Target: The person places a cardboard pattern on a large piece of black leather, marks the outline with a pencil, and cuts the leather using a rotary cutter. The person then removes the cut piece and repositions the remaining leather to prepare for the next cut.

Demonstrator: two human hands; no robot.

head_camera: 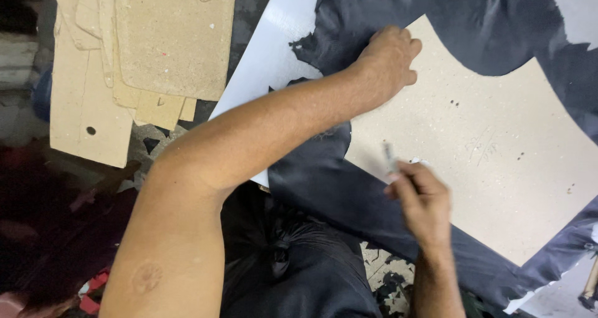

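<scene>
A large beige cardboard pattern lies on a sheet of dark fabric spread over a white surface. My left hand presses down on the pattern's upper left corner, fingers curled against the board. My right hand holds a thin grey marking pen at the pattern's lower left edge, tip pointing up toward the board. The pen looks blurred.
A stack of several tan cardboard templates lies at the upper left, one with a small hole. Dark fabric scraps litter the floor near my knees. More dark fabric drapes at the lower right.
</scene>
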